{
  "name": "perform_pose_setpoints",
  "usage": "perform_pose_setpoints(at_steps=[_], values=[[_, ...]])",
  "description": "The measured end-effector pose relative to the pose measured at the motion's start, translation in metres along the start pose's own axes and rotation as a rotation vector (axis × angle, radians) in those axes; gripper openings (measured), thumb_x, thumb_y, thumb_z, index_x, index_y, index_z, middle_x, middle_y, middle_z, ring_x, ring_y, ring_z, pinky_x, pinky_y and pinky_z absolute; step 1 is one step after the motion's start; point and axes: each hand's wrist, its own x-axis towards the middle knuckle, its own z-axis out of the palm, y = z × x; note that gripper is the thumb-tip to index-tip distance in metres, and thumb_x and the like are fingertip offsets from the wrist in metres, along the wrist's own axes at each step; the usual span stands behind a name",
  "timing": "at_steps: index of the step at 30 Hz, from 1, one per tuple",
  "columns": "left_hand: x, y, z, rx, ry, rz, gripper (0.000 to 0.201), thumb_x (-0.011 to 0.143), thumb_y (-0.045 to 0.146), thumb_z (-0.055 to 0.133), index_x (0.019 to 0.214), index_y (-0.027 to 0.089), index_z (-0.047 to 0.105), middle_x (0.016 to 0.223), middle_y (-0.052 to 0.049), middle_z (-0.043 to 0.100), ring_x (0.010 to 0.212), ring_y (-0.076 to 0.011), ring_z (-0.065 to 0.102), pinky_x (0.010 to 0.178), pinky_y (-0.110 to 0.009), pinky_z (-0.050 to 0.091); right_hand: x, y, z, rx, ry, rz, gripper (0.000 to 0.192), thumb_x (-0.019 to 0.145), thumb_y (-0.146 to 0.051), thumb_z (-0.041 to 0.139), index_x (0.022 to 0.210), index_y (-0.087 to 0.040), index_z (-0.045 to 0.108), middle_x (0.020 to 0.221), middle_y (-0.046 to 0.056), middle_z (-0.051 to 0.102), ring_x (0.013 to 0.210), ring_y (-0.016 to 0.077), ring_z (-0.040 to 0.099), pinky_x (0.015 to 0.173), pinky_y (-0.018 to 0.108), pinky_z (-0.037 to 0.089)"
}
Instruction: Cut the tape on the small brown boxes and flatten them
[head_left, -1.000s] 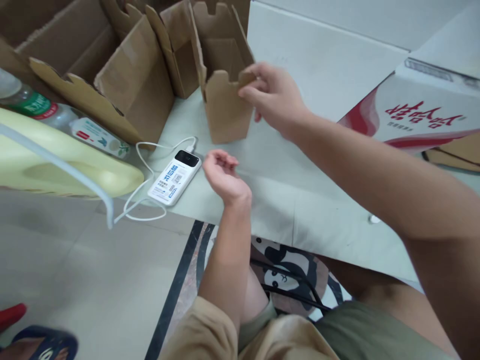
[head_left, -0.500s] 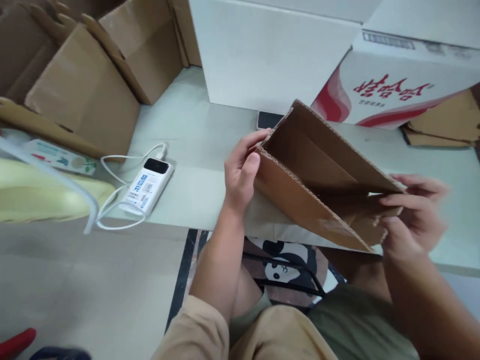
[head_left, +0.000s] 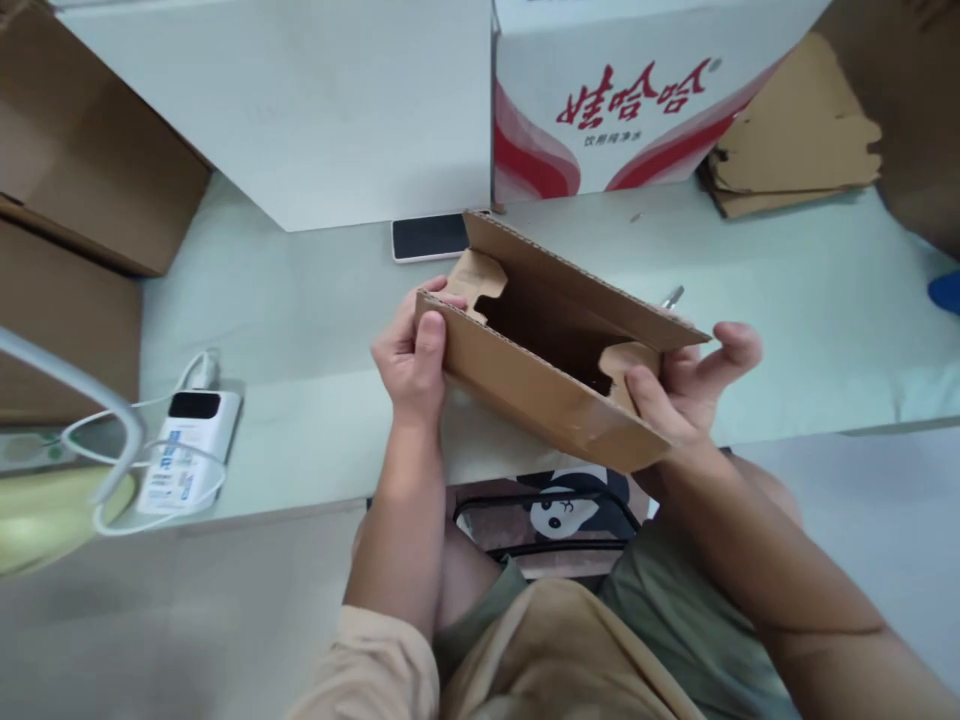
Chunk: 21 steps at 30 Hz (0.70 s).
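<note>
**Brown Carton Turned Open-Side Up Between Two Hands**

A small brown corrugated cardboard box (head_left: pixel 551 375) is held above the near edge of the pale green table (head_left: pixel 787 330), gripped at both ends. Half a second ago it was tilted on its side with one long panel raised; now it is levelled, its open mouth is turned upward and both end flaps are seen folded inward. A second ago it was only being lifted, by the right hand alone, from the row of upright cartons at the far left. From this it is judged that the box has been picked out and squared up, and that the flaps are now being worked on.

The left hand (head_left: pixel 409 360) is closed on the left end, thumb pressed flat on the near wall, fingers curled over the rim. The right hand (head_left: pixel 686 385) is clamped on the right end, thumb laid on the tabbed flap, the remaining fingers partly spread behind.

Beyond the box, a dark-screened phone (head_left: pixel 430 238) is seen lying flat against a large white carton (head_left: pixel 315 110). To the right of that stands a white carton with red printing (head_left: pixel 622 100), and flattened brown cardboard sheets (head_left: pixel 795 140) are stacked at the far right. A white power bank with its looped white cable (head_left: pixel 184 450) is left at the near left edge. Nothing is seen lying directly beneath the box except the table edge and the person's lap.
</note>
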Motion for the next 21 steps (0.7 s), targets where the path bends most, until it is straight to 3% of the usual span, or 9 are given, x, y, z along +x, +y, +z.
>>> perform_pose_setpoints(at_steps=[1,3,5,7,13,17,21], values=[[0.000,-0.001,0.001,0.028,-0.001,-0.006,0.041,0.089,0.065,0.063,0.081,0.028,0.079,0.088,-0.003,0.076,0.115,-0.0251,0.071,0.113,-0.042,0.049,0.001,-0.004,0.001,0.057,0.026,-0.033,0.067,0.093,-0.047,0.050,0.146,-0.057,0.011,0.139,0.004,0.062,0.126,0.0302,0.066,0.108,0.060,0.053],[-0.001,-0.005,0.000,0.059,-0.010,0.004,0.039,0.089,0.062,0.066,0.090,0.026,0.079,0.097,-0.004,0.076,0.115,-0.0241,0.071,0.111,-0.040,0.050,0.004,-0.012,0.000,0.152,0.045,-0.104,0.051,0.094,-0.040,0.053,0.141,-0.051,0.035,0.129,0.003,0.069,0.120,0.0275,0.069,0.107,0.056,0.056],[0.000,-0.010,-0.002,0.060,-0.022,0.033,0.039,0.089,0.061,0.068,0.103,0.025,0.077,0.107,-0.004,0.076,0.113,-0.0228,0.071,0.108,-0.038,0.051,0.007,-0.016,-0.003,0.175,0.002,-0.166,0.028,0.096,-0.035,0.052,0.122,-0.043,0.060,0.120,0.003,0.074,0.120,0.0265,0.070,0.110,0.055,0.055],[0.001,-0.017,-0.006,0.072,-0.039,0.059,0.044,0.088,0.062,0.068,0.114,0.026,0.073,0.115,-0.005,0.074,0.113,-0.0226,0.071,0.107,-0.038,0.052,0.009,-0.017,-0.007,0.165,-0.031,-0.217,0.022,0.096,-0.036,0.051,0.105,-0.037,0.071,0.113,0.003,0.076,0.122,0.0279,0.069,0.116,0.058,0.052],[0.007,-0.023,-0.014,0.165,-0.103,0.172,0.045,0.087,0.064,0.069,0.118,0.032,0.074,0.138,-0.005,0.066,0.136,-0.0284,0.060,0.119,-0.047,0.045,0.007,-0.012,-0.011,0.162,-0.040,-0.201,0.040,0.092,-0.060,0.048,0.100,-0.034,0.078,0.111,0.006,0.076,0.130,0.0339,0.065,0.120,0.061,0.046],[0.007,-0.016,-0.014,0.154,-0.165,0.139,0.033,0.091,0.056,0.067,0.111,0.032,0.078,0.131,-0.005,0.071,0.131,-0.0280,0.063,0.121,-0.050,0.043,0.007,-0.012,-0.007,0.167,0.002,-0.231,0.038,0.094,-0.056,0.047,0.094,-0.033,0.078,0.105,0.006,0.077,0.124,0.0330,0.068,0.117,0.062,0.048],[0.005,-0.012,-0.013,0.151,-0.135,0.076,0.031,0.091,0.054,0.068,0.106,0.029,0.080,0.127,-0.005,0.074,0.129,-0.0283,0.065,0.120,-0.050,0.045,0.008,-0.012,-0.005,0.109,0.027,-0.216,0.041,0.091,-0.060,0.048,0.087,-0.031,0.077,0.099,0.008,0.077,0.120,0.0347,0.069,0.115,0.064,0.050]])
